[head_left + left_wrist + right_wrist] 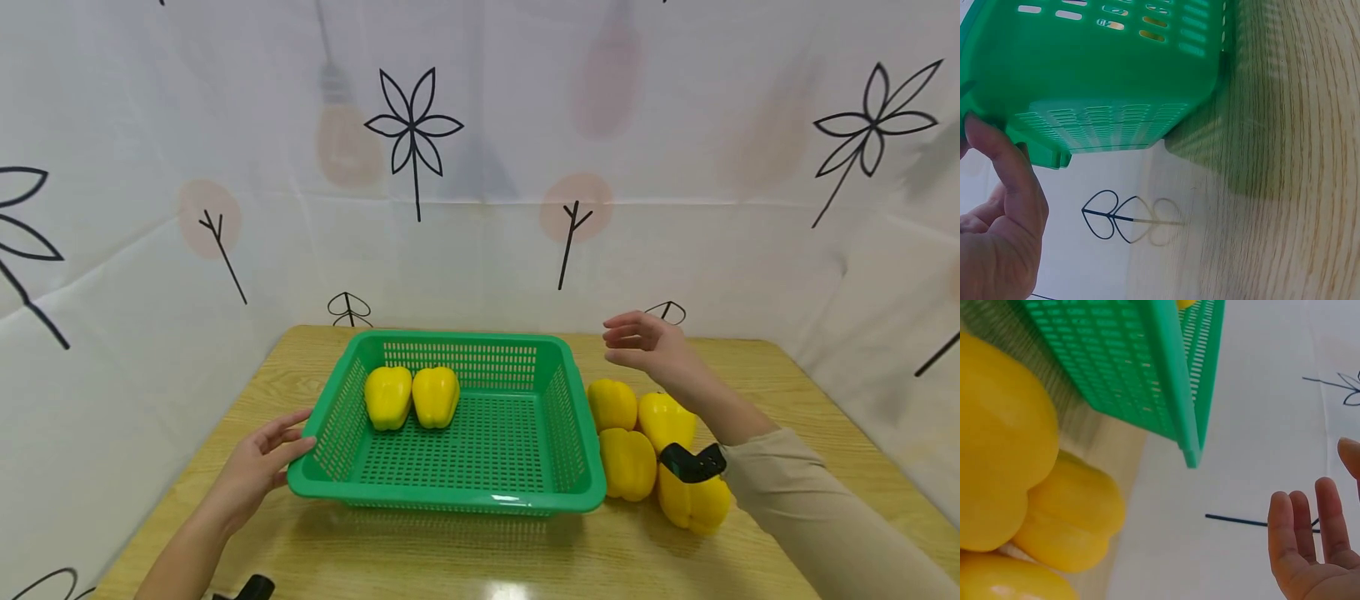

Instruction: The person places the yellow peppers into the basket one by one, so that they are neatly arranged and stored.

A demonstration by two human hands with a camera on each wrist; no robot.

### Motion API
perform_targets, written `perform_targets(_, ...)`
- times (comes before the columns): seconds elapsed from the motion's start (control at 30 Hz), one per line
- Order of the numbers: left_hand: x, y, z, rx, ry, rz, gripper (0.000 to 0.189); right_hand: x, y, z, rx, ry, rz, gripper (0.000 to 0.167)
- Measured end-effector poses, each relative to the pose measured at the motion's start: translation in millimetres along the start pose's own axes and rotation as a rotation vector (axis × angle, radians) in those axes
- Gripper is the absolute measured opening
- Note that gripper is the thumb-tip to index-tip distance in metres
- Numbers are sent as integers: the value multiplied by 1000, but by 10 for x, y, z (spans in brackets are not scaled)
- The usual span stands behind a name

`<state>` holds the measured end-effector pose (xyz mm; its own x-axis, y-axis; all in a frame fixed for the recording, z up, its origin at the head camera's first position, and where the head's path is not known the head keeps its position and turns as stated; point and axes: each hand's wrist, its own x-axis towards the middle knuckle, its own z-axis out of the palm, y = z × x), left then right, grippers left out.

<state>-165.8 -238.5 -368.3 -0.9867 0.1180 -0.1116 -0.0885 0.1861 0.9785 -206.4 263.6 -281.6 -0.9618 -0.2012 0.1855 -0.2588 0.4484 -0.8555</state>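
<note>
A green plastic basket (491, 500) with slotted walls stands on the table. Two yellow bell peppers, a left one (388, 398) and a right one (436, 397), lie side by side in its back left part. My left hand (251, 467) holds the basket's left rim, with the thumb at the rim; the left wrist view shows bent fingers (1013, 181) against it. Raised in the air beyond the basket's right side is my right hand (652, 350), fingers loosely extended, holding nothing. Several more yellow bell peppers (628, 464) sit below it, right of the basket.
The wood-grain table (480, 554) reaches back to a white cloth (487, 258) with printed plants. That cloth also hangs along both sides. Black straps (693, 463) are on the wrists. The right-hand peppers (1072, 512) cluster close to the basket's right wall.
</note>
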Motion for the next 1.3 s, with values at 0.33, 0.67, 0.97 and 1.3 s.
perform_targets(0.33, -5, -3, 5, -12, 2, 3, 61, -92, 118, -151, -65, 7, 19, 45)
perform_targets(0.67, 2, -7, 4, -6, 2, -1, 62, -180, 298, -294, -110, 24, 5, 44)
perform_targets(0.97, 0, -9, 6, -6, 2, -2, 62, -273, 438, -438, -251, 9, 11, 43)
perform_targets(1.3, -2, -16, 5, -14, -1, 2, 62, -339, 628, -526, -280, -2, -36, 37)
